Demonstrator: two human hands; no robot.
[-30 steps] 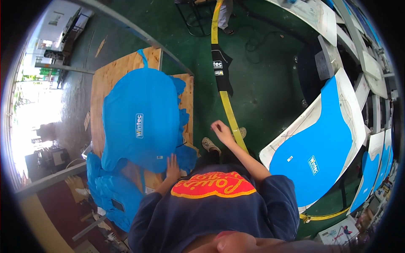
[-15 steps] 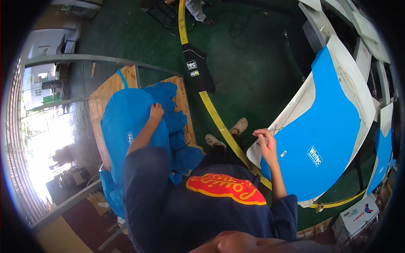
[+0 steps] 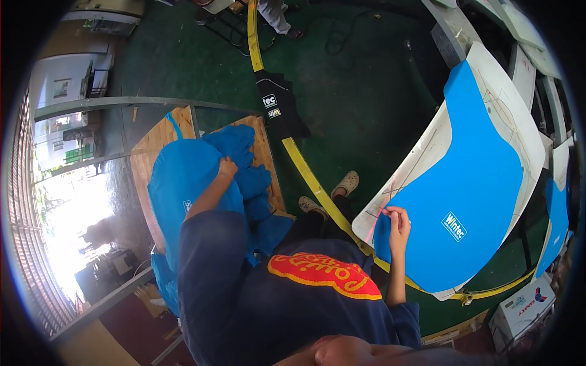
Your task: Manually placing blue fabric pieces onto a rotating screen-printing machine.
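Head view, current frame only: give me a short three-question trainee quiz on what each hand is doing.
1. True or false: the left hand rests on the pile of blue fabric pieces.
2. The right hand touches: A) the yellow strap, B) the edge of the blue cut panel, C) the black pouch.
3. What do the blue fabric pieces lie on?

Key:
1. True.
2. B, the blue cut panel on the white pattern sheet.
3. A plywood table.
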